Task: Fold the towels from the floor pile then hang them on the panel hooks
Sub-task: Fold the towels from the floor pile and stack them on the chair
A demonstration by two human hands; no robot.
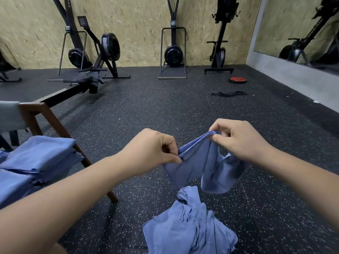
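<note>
Pinching towel edge with left hand and right hand; could slip from fingertip grips onto pile below.

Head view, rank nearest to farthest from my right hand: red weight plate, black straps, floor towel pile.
From the right hand, which pinches a towel:
1. Floor towel pile, just below it.
2. Black straps, on the floor ahead.
3. Red weight plate, beyond the straps, near the wall.
</note>
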